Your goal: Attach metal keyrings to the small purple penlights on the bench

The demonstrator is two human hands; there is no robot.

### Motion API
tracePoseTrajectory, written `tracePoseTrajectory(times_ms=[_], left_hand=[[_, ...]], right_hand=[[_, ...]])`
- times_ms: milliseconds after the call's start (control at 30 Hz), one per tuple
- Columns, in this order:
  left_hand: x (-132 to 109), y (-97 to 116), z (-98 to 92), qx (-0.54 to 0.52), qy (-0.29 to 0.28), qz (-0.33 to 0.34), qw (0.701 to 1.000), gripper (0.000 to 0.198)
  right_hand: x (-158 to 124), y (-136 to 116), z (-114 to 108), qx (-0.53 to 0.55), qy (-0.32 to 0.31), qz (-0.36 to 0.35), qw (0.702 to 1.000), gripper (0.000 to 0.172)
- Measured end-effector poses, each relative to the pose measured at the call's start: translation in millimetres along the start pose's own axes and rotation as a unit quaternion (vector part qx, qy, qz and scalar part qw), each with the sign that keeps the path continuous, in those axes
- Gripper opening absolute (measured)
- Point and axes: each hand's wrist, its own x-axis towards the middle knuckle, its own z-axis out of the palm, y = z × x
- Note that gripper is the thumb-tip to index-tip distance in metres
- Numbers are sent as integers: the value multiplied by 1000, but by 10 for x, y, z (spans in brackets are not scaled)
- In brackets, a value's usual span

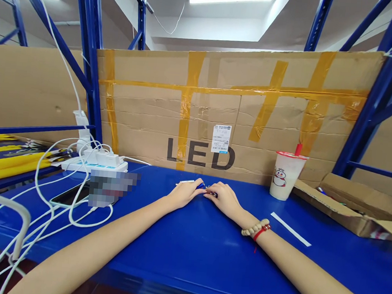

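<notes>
My left hand is closed around a slim pen, whose white barrel points left and whose blue part shows by the thumb. Close beside it, fingertips almost meeting, my right hand is pinched, with a small dark piece showing under its fingers. That piece is mostly hidden, so its kind is unclear. Both hands rest low over the blue tabletop. A beaded bracelet and a red cord are on the right wrist.
A drink cup with a red straw stands right of my hands, near a white strip and an open cardboard box. Left are a power strip, white cables and a phone. A cardboard panel closes the back.
</notes>
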Motion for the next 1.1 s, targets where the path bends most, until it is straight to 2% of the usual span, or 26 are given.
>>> tracePoseTrajectory(times_ms=[267, 433, 667, 833, 1100], left_hand=[[4, 16, -8, 17, -8, -51, 999, 33], [-2, 27, -13, 33, -2, -57, 998, 33], [-7, 28, -17, 32, 11, -28, 999, 31], [-18, 41, -20, 34, 2, -48, 998, 31], [-3, 40, -13, 31, -6, -53, 998, 30]], right_hand=[[-30, -16, -45, 36, 8, 31, 999, 13], [-32, 9, -10, 78, 25, 52, 995, 14], [-31, -15, -5, 134, 42, 34, 990, 15], [-32, -35, -5, 167, 35, -3, 985, 28], [-49, -66, -43, 143, 20, 13, 989, 27]])
